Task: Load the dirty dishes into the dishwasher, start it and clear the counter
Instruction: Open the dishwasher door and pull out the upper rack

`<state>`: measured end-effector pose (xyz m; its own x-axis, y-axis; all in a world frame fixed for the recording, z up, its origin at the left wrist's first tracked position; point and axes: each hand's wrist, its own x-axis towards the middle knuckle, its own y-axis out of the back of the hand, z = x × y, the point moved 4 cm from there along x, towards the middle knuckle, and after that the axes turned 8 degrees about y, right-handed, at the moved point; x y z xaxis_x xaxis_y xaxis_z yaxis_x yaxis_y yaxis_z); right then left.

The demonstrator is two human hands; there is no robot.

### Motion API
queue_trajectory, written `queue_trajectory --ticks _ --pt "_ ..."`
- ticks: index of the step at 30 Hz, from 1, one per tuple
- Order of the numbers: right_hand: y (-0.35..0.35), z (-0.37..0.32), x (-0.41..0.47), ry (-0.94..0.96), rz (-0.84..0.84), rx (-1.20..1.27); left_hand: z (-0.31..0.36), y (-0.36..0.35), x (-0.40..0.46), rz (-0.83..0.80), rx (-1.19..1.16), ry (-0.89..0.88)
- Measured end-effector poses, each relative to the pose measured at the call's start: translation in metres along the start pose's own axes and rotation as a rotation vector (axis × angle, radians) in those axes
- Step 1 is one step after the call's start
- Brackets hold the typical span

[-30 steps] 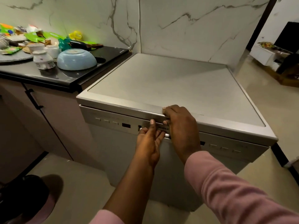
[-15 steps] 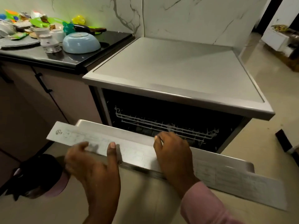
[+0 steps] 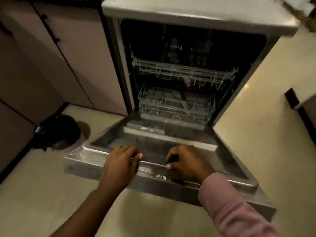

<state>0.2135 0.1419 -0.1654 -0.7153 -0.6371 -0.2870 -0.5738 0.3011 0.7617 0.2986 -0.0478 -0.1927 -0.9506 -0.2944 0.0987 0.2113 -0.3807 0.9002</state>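
The dishwasher door (image 3: 171, 151) has dropped from half-open to nearly flat. Left hand (image 3: 120, 161) and right hand (image 3: 185, 162) grip its top edge, fingers curled over it. Beyond, the lower rack (image 3: 176, 104) and upper rack (image 3: 184, 71) sit inside the dishwasher (image 3: 196, 16).

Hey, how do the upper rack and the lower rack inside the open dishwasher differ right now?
The upper rack looks shallow and spans nearly the whole width of the tub; the lower rack looks deeper, with taller wire sides, and shows narrower here. The upper rack sits higher and in darker shadow; the lower rack sits just behind the lowered door and catches more light. Both are grey wire, pushed in, with no dishes plainly visible.
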Motion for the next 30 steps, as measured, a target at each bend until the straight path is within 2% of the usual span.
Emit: queue_trajectory --ticks 6,11,13,15,17,21,25,30 --pt "-0.146 0.033 -0.040 -0.072 0.014 -0.012 -0.064 -0.085 -0.101 -0.145 -0.058 -0.011" --pt "-0.267 0.081 -0.059 -0.077 0.152 0.060 -0.106 -0.173 -0.160 -0.206 -0.043 0.057" --pt "-0.303 0.095 -0.062 -0.044 0.218 0.092 -0.121 -0.198 -0.172 -0.218 -0.034 0.048" --pt "-0.334 0.112 -0.061 -0.090 0.259 0.162 -0.136 -0.223 -0.181 -0.241 -0.035 0.049" --pt "-0.357 0.129 -0.057 -0.151 0.258 0.227 -0.150 -0.246 -0.188 -0.278 -0.038 0.066" --pt "-0.398 0.151 -0.051 -0.182 0.114 0.190 -0.169 -0.283 -0.201 -0.356 -0.036 0.086" --pt "-0.404 0.157 -0.048 -0.211 0.148 0.139 -0.170 -0.291 -0.207 -0.339 -0.015 0.088" --pt "-0.390 0.138 -0.052 -0.094 -0.087 -0.053 -0.166 -0.271 -0.197 -0.503 0.056 0.099"
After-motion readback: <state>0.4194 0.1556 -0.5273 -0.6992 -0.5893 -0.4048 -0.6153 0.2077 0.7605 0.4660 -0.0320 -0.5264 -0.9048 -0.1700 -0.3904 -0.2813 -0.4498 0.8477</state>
